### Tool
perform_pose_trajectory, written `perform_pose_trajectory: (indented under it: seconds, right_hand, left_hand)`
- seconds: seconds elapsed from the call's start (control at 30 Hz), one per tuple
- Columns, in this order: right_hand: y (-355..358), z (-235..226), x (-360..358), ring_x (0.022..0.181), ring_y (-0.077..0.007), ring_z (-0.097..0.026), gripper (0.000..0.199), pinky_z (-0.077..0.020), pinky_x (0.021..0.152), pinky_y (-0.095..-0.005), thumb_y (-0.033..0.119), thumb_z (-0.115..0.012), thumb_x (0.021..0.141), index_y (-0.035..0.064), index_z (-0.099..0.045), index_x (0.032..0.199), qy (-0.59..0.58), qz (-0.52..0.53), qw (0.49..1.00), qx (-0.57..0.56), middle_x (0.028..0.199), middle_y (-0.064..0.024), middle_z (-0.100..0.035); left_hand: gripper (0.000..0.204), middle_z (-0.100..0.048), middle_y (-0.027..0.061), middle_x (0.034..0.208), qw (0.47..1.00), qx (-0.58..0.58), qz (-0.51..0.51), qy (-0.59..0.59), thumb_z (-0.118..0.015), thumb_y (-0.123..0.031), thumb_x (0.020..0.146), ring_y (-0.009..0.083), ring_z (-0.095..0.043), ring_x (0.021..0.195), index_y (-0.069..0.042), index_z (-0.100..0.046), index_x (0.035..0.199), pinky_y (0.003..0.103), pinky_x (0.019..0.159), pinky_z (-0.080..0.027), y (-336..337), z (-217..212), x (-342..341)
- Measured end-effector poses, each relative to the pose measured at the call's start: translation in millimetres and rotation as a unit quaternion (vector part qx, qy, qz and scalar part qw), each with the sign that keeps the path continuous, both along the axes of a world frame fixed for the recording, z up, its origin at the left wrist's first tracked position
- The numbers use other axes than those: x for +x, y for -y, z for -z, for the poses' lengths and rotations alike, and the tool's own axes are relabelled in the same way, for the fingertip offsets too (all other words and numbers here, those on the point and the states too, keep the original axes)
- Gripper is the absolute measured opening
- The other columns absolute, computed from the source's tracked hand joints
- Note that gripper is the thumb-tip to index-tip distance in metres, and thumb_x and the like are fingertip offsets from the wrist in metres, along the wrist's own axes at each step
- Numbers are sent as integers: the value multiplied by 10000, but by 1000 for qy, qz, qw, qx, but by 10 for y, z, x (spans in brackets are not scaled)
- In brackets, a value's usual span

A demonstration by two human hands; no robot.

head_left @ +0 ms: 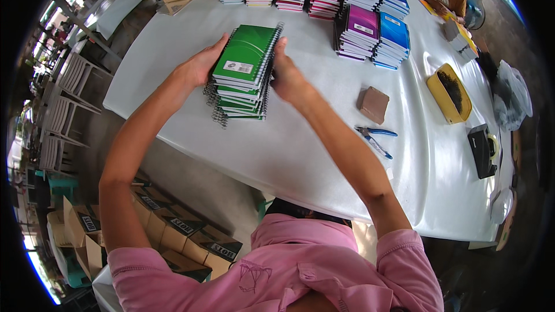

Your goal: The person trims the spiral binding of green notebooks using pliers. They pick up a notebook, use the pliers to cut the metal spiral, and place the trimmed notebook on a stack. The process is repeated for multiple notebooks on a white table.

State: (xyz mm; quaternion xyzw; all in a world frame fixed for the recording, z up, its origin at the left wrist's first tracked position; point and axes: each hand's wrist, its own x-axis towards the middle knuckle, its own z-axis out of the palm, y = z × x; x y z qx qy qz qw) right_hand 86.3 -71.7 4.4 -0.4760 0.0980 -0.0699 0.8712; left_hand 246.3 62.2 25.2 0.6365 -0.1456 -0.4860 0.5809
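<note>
A stack of green spiral notebooks (pixel 248 52) stands on the white-covered table in front of me, its layers a little uneven and wire coils showing on both sides. My left hand (pixel 203 65) presses against the stack's left side, thumb up near the top cover. On the opposite side my right hand (pixel 287 76) holds the stack by its coil edge, thumb raised and the other fingers partly hidden behind the notebooks. Between the two palms the stack is gripped.
Notebook stacks line the far edge, with purple notebooks (pixel 359 26) and blue notebooks (pixel 393 34) nearer. To the right lie a brown block (pixel 374 105), blue-handled pliers (pixel 376 140), a yellow tray (pixel 450 93) and a black tape dispenser (pixel 480 150). Cardboard boxes (pixel 173 219) stand below left. Another person sits far right.
</note>
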Motion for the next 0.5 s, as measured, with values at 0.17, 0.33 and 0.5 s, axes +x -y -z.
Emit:
perform_pose_trajectory:
  seconds: [0.17, 0.33, 0.5]
  right_hand:
    - [215, -117, -18, 1335, -274, -313, 1018, -272, 1084, -458, 806, -238, 842, -36, -322, 1410, -88, 12, 996, -15, 1432, -195, -361]
    - [894, -130, 467, 851, -181, -542, 976, -443, 762, -340, 844, -256, 819, -44, -578, 1067, -12, 267, 907, -325, 932, -118, -574]
    - [1228, -559, 1217, 1106, -285, -557, 988, -387, 1006, -401, 792, -189, 874, -28, -491, 1335, -57, -50, 826, -558, 1259, -203, -567]
  left_hand:
    - [671, -550, 118, 1319, 999, 25, 15, -38, -340, -577, 987, 197, -540, 1162, -34, -468, 1360, 385, 1000, -437, -52, -197, -64]
    - [658, -356, 207, 1464, 966, -26, -248, 69, -476, -478, 967, 283, -357, 1346, -12, -360, 1417, 441, 1093, -311, -687, -215, -70]
    - [407, -550, 223, 1277, 972, -60, -179, -137, -470, -260, 974, 330, -524, 1209, 37, -502, 1252, 456, 1044, -399, -1379, -302, -1191]
